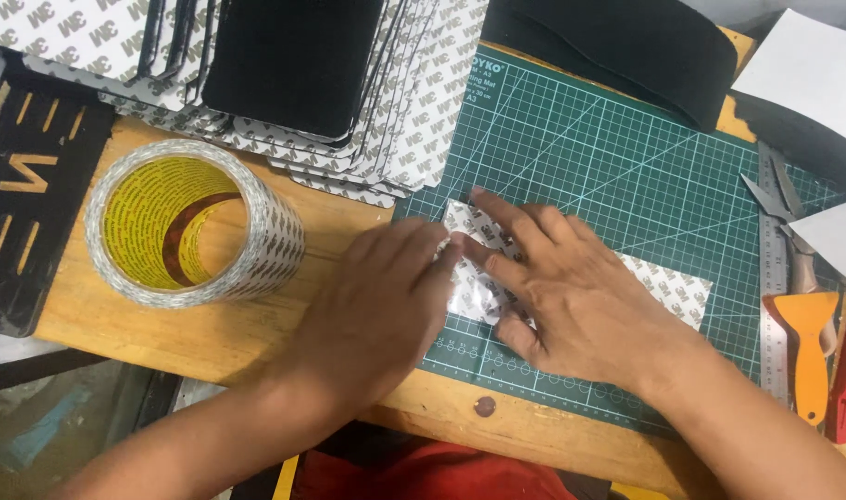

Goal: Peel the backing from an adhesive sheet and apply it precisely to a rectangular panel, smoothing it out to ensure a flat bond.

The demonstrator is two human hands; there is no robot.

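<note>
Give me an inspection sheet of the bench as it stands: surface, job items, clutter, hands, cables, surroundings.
Surface: wooden bench with a green cutting mat on it.
Job's things: white printed backing strip lying flat on the mat, its left end under both hands.
Clutter: large tape roll upright left of the mat; stack of backed sheets with black pads above; black stencil plate far left; steel ruler, scissors and orange-handled knife at right.
Grippers: left hand and right hand press flat on the strip, fingertips meeting.
Cables: nothing seen.
Surroundings: black sheet material and white paper beyond the mat; red cloth below the bench edge.
</note>
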